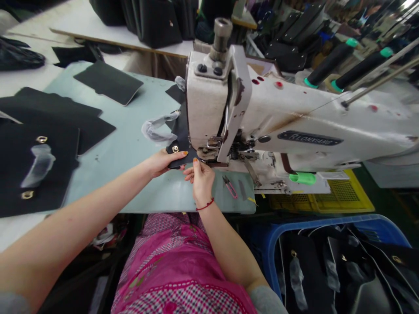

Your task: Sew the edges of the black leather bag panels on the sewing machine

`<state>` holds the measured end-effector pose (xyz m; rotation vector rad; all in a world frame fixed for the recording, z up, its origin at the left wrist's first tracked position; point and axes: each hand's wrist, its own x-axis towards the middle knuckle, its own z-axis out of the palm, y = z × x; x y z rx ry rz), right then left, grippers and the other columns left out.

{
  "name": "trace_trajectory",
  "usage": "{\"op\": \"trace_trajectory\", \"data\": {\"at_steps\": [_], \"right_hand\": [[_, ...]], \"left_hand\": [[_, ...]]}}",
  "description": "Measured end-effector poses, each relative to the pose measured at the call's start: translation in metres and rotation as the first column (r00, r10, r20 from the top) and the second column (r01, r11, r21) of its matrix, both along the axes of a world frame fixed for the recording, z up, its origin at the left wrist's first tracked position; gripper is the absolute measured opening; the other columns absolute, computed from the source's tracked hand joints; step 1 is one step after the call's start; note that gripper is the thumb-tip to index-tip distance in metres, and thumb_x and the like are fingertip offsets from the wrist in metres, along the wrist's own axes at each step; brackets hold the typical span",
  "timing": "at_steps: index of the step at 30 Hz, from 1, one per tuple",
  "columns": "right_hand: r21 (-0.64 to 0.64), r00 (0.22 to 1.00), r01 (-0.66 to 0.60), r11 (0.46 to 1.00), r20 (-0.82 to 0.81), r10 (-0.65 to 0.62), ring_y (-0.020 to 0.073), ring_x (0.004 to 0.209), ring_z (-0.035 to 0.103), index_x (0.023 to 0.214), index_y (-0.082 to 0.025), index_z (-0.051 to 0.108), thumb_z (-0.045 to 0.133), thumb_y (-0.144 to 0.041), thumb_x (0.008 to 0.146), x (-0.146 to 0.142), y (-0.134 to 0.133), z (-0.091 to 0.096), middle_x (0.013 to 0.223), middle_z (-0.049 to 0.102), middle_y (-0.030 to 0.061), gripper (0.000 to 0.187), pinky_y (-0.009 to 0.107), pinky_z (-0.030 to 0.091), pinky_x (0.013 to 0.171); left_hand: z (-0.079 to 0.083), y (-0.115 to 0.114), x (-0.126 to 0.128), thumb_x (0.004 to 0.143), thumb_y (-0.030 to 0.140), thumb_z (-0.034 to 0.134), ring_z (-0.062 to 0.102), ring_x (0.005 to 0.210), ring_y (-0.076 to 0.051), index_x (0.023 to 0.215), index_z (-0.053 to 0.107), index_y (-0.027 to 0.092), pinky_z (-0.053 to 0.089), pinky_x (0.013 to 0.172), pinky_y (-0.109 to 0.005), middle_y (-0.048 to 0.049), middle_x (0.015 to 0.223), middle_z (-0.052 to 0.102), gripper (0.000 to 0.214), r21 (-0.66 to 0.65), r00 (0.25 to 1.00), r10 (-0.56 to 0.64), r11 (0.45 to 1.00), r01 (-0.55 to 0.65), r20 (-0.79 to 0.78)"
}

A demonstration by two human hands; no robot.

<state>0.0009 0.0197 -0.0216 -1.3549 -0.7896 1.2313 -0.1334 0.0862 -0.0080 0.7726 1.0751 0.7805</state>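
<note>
A black bag panel [180, 126] with gold ring fittings and a plastic-wrapped handle [159, 129] lies under the head of a white sewing machine [206, 100]. My left hand [162, 162] grips the panel's near corner, thumb on top beside a gold fitting [175, 148]. Close to the needle area, my right hand [202, 178] has thumb and forefinger pinched together at the panel's front edge. The needle and the far part of the panel are hidden behind the machine head. Thread snips [230, 187] with pink handles rest right of my right hand.
Black panels [36, 161] are piled on the left of the pale table [108, 187], with another panel [109, 82] farther back. A blue bin [273, 244] holding more panels stands at lower right, near a yellow crate [356, 196]. Black thread cones [334, 63] stand behind the machine.
</note>
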Motion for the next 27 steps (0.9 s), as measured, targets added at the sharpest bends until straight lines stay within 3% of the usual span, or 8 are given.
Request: {"op": "trace_trajectory", "data": {"at_steps": [9,17,22,27], "right_hand": [[-0.017,0.999,-0.009,1.000,-0.039,0.008,0.0088,0.038,0.054,0.056,-0.017,0.058,0.052,-0.047,0.088,0.005,0.000,0.002,0.053,0.064,0.0011,0.045,0.018,0.031,0.037],[-0.026,0.996,-0.088,0.996,0.001,0.088,0.0086,0.038,0.053,0.057,-0.017,0.058,0.051,-0.048,0.087,0.016,-0.002,0.006,0.052,0.064,0.0015,0.044,0.018,0.032,0.038],[-0.056,0.990,-0.141,0.988,0.020,0.142,0.0074,0.037,0.050,0.056,-0.017,0.057,0.053,-0.050,0.085,0.027,-0.003,0.010,0.050,0.061,0.0000,0.044,0.019,0.033,0.040],[-0.080,0.979,-0.197,0.977,0.028,0.200,0.0062,0.035,0.043,0.052,-0.018,0.053,0.057,-0.050,0.083,0.040,-0.002,0.015,0.044,0.055,-0.0026,0.045,0.019,0.033,0.040]], "left_hand": [[-0.001,-0.023,0.011,0.058,0.035,0.090,0.060,0.052,-0.011,0.079,0.070,0.009,0.051,0.049,-0.021,-0.0057,0.071,0.070,0.039,0.021,0.986,0.153,0.988,-0.155,0.065],[-0.011,-0.047,0.026,0.063,0.037,0.086,0.060,0.057,-0.013,0.075,0.069,0.009,0.050,0.054,-0.023,-0.0056,0.070,0.068,0.035,0.078,0.946,0.297,0.948,-0.309,0.131],[-0.013,-0.069,0.046,0.069,0.038,0.082,0.061,0.062,-0.014,0.079,0.069,0.011,0.052,0.061,-0.026,-0.0056,0.075,0.070,0.031,0.112,0.892,0.411,0.893,-0.436,0.188],[-0.018,-0.089,0.070,0.070,0.038,0.082,0.066,0.076,-0.017,0.088,0.069,0.013,0.055,0.073,-0.029,-0.0057,0.085,0.072,0.034,0.072,0.789,0.581,0.794,-0.604,0.202]]}}
